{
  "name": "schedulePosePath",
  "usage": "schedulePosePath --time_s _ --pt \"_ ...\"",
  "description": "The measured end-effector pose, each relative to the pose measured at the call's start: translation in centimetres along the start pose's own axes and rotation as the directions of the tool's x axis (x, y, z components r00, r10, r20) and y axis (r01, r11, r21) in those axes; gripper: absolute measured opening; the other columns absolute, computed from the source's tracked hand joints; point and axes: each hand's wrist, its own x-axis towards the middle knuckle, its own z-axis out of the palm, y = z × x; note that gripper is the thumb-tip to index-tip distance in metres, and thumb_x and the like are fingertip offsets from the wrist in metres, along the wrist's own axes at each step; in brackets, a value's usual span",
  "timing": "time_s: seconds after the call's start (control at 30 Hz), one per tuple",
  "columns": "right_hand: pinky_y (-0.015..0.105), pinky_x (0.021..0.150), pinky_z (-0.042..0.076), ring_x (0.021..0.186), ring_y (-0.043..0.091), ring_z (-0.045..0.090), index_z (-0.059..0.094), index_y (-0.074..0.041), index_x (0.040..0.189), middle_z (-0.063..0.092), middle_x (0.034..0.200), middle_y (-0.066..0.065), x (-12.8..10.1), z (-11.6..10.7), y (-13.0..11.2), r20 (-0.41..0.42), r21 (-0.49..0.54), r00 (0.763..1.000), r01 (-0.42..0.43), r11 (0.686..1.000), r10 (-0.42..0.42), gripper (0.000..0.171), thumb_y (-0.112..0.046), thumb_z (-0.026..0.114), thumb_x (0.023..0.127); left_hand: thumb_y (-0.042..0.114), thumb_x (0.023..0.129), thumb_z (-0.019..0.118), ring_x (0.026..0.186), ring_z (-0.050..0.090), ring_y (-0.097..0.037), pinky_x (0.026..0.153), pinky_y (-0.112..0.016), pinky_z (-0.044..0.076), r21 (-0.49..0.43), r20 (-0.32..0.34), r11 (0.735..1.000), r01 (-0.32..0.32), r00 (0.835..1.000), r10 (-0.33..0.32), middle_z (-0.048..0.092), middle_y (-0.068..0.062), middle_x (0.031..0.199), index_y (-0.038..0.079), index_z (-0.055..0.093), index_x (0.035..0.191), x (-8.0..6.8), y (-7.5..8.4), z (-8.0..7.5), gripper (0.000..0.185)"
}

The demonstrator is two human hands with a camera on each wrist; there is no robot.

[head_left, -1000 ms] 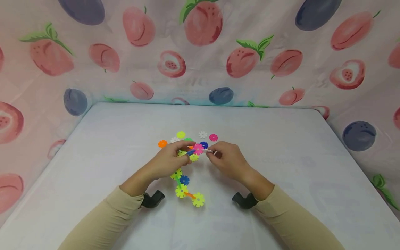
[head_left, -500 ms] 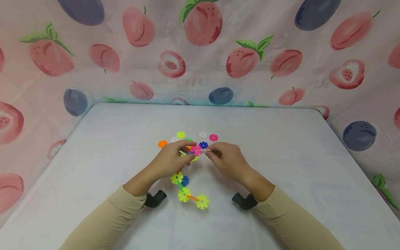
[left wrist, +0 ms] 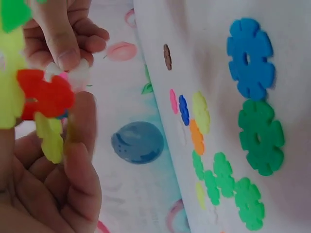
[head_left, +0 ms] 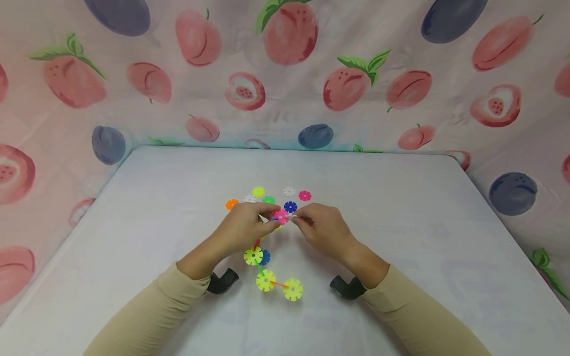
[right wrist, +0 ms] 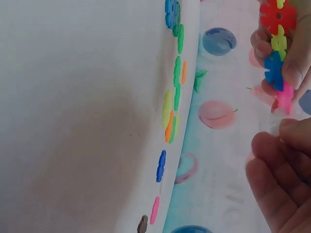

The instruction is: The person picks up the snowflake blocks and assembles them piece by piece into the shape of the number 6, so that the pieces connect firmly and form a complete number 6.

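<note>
My left hand pinches a pink snowflake disc at the upper end of a chain of interlocking plastic discs. In the right wrist view, a blue disc and a red disc follow the pink one in that chain. Below my left hand, the chain hangs toward me, with yellow discs joined by an orange one seen edge-on. My right hand pinches a white disc right at the pink disc's edge. Fingers hide most of the white disc.
Loose discs lie on the white table beyond my hands, among them an orange disc, a dark blue disc and a pink one. A blue disc shows behind the chain. A fruit-patterned cloth hangs behind the table.
The chain's lower end has swung right and slightly toward me. The pink disc has dropped a little and turned, with the white disc staying at its edge. My right hand has barely moved.
</note>
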Motion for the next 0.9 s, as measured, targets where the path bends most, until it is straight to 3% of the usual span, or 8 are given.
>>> schedulePosePath --time_s 0.1,0.3,0.43,0.67,0.77,0.83,0.9 --pt "0.028 0.069 0.057 0.076 0.019 0.067 0.075 -0.001 0.096 0.072 0.086 0.007 0.1 0.0 -0.1 -0.001 -0.004 1.000 0.014 1.000 -0.014 0.014 -0.008 0.080 0.085 0.019 0.094 0.072 0.051 0.057 -0.014 0.055 -0.030 0.049 -0.003 0.004 1.000 -0.005 1.000 0.005 0.070 -0.004 0.106 0.006 0.067 0.130 0.0 0.1 0.0 0.039" --pt "0.026 0.068 0.056 0.075 0.017 0.066 0.075 -0.001 0.097 0.072 0.086 0.006 0.2 -0.1 -0.2 0.001 0.037 1.000 -0.029 0.999 0.029 0.014 -0.009 0.079 0.086 0.019 0.094 0.072 0.065 0.062 -0.013 0.058 -0.030 0.052 -0.024 0.009 1.000 0.001 1.000 -0.001 0.070 -0.005 0.108 0.008 0.066 0.132 0.2 -0.2 -0.1 0.040" --pt "0.026 0.069 0.056 0.076 0.017 0.066 0.075 -0.001 0.099 0.072 0.087 0.006 0.2 0.1 -0.2 0.014 0.054 0.999 -0.050 0.997 0.049 0.015 -0.010 0.078 0.087 0.019 0.094 0.072 0.067 0.063 -0.015 0.059 -0.031 0.053 -0.056 0.046 0.998 0.027 0.999 -0.024 0.069 -0.005 0.106 0.010 0.064 0.135 0.2 -0.4 -0.1 0.043" --pt "0.027 0.071 0.057 0.082 0.017 0.068 0.071 -0.001 0.110 0.073 0.096 0.007 0.5 0.4 -0.1 0.058 0.110 0.994 -0.096 0.989 0.091 0.025 -0.013 0.078 0.088 0.022 0.094 0.070 0.073 0.065 -0.017 0.062 -0.034 0.054 -0.106 0.066 0.992 0.060 0.996 -0.053 0.067 -0.003 0.106 0.013 0.062 0.137 0.2 -1.1 -0.6 0.044" --pt "0.031 0.075 0.058 0.089 0.018 0.069 0.068 -0.002 0.114 0.072 0.102 0.007 0.5 0.5 -0.1 0.144 0.130 0.976 -0.184 0.974 0.165 0.030 -0.013 0.077 0.089 0.022 0.095 0.070 0.074 0.066 -0.017 0.063 -0.034 0.054 -0.113 0.049 0.992 0.054 0.998 -0.049 0.067 -0.005 0.107 0.012 0.061 0.137 0.0 -1.6 -1.1 0.044" --pt "0.033 0.081 0.057 0.096 0.018 0.068 0.068 -0.005 0.117 0.071 0.107 0.004 0.5 0.7 -0.2 0.251 0.112 0.947 -0.236 0.965 0.202 0.030 -0.016 0.075 0.091 0.022 0.095 0.071 0.075 0.066 -0.017 0.062 -0.034 0.054 -0.105 0.029 0.993 0.053 0.998 -0.050 0.067 -0.006 0.106 0.012 0.061 0.138 -0.1 -2.0 -1.6 0.045" --pt "0.036 0.088 0.054 0.104 0.018 0.065 0.070 -0.009 0.119 0.070 0.111 0.001 0.5 1.0 -0.3 0.379 0.066 0.905 -0.233 0.970 0.192 0.028 -0.019 0.073 0.092 0.023 0.095 0.071 0.077 0.066 -0.018 0.062 -0.033 0.054 -0.093 0.011 0.994 0.055 0.998 -0.054 0.066 -0.007 0.107 0.011 0.060 0.138 -0.3 -2.4 -2.2 0.046"
